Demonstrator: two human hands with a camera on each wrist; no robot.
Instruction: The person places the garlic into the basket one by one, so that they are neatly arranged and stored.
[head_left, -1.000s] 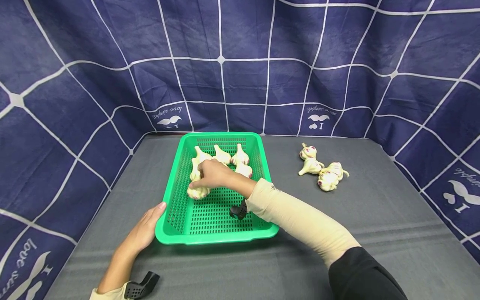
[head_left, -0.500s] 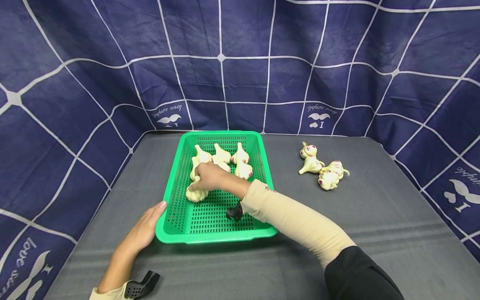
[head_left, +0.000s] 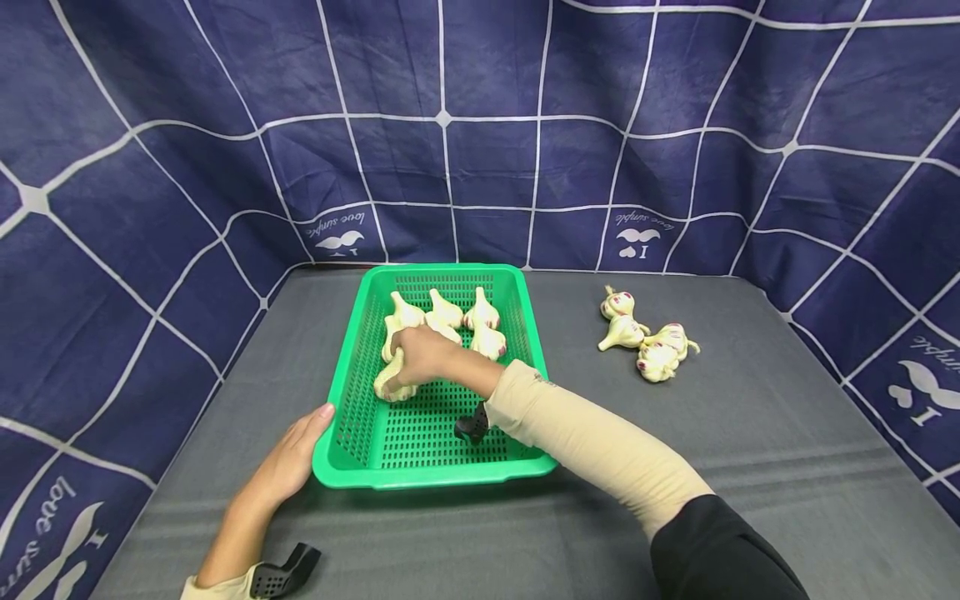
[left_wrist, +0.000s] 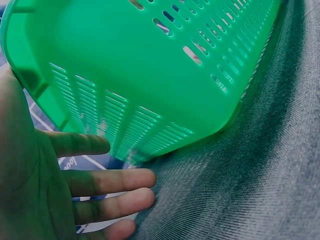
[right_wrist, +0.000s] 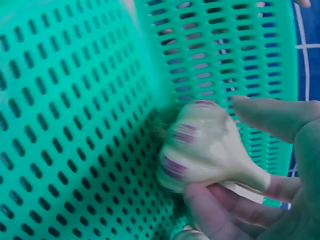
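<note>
A green perforated plastic basket (head_left: 442,478) sits in the middle of the table. My right hand (head_left: 422,357) reaches into its left part, thumb and fingers around a garlic bulb (right_wrist: 197,145) with purple streaks. In the right wrist view the bulb lies against the basket's wall, its stem towards my palm. Several more garlic bulbs (head_left: 484,312) are grouped at the basket's far end, some partly hidden by my hand. My left hand (head_left: 291,454) rests against the basket's front left rim. The left wrist view shows its fingers (left_wrist: 115,181) extended outside the wall.
To the right of the basket, several garlic bulbs (head_left: 622,332) lie clustered on the grey cloth (head_left: 742,400). A dark blue curtain (head_left: 487,158) with white lines stands behind the table and at both sides.
My right hand has stayed in the left part of the basket, shifting only slightly. The bulb there has turned, with its stem now showing beside the fingers. My left hand keeps its place.
</note>
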